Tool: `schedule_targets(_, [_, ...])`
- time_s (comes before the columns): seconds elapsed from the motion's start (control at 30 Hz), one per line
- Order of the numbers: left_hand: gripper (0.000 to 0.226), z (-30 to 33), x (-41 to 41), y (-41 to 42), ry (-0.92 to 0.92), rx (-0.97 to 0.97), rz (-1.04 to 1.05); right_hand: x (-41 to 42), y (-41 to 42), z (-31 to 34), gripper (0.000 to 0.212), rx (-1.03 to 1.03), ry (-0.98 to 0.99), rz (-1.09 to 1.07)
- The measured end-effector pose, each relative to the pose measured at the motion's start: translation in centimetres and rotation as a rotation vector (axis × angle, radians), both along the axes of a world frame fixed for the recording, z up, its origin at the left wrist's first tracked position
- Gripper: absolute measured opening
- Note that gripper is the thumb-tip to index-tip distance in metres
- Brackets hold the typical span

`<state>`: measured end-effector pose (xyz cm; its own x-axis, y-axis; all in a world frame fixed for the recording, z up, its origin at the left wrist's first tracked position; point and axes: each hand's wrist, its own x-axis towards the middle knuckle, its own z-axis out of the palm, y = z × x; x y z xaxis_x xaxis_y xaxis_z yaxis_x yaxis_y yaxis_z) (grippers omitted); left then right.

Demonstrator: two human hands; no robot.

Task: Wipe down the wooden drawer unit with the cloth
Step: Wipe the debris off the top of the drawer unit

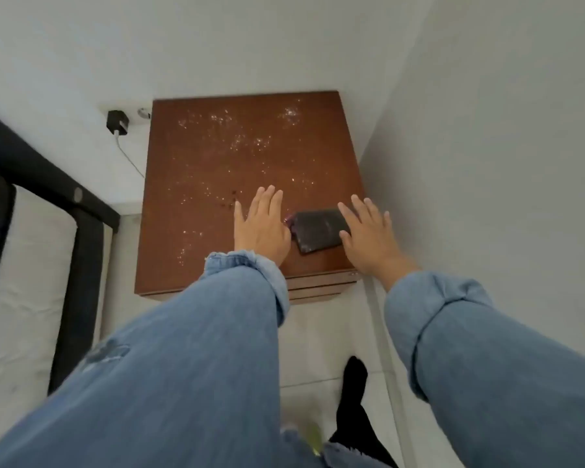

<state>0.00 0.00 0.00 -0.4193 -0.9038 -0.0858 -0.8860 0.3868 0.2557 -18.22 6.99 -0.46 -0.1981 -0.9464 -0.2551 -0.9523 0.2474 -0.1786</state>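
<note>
Overhead, the speckled wooden drawer unit fills a white-walled corner beside a bed; left hand and right hand flat, grip wide, flanking a dark wallet.

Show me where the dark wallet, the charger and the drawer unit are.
wallet (pixel 318 233): head view, middle of its cover.
charger (pixel 117 122): head view, black body at the wall.
drawer unit (pixel 223 157): head view, speckled top.

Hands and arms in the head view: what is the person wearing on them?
Both arms are in light blue denim sleeves, each cuff rolled back above the wrist. The left sleeve has a frayed cuff edge and a worn, darker patch on the forearm. The right sleeve looks plain. The left hand and right hand are bare, with no gloves, rings or watch visible.
</note>
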Motion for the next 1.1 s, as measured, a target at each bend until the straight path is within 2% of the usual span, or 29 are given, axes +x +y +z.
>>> schedule_targets(0.13, [0.056, -3.3, -1.3, -0.7, -0.023, 0.108, -0.009, -1.4, -1.1, -2.9, 0.058, 0.046, 0.105, 0.192])
schedule_targets(0.43, [0.056, -8.9, -2.5, -2.5, -0.037, 0.160, 0.035, -2.3, -4.9, -8.4, 0.057, -0.087, 0.183, 0.503])
schedule_targets(0.6, [0.055, -9.4, -2.6, -2.1, 0.015, 0.101, 0.081, -1.7, -4.4, -10.1, 0.052, -0.153, 0.241, 0.484])
schedule_targets(0.8, [0.053, -9.1, -2.6, -2.2, -0.016, 0.119, 0.056, -0.9, -4.0, -10.3, 0.047, -0.200, 0.274, 0.389])
schedule_targets(1.0, [0.052, -8.7, -2.0, -2.7, -0.059, 0.132, 0.019, -0.7, -5.3, -9.5, 0.042, -0.210, 0.222, 0.348])
schedule_targets(1.1, [0.052, -8.4, -2.6, -3.2, -0.033, 0.105, 0.042, -1.8, -6.5, -8.2, 0.045, -0.230, 0.180, 0.224])
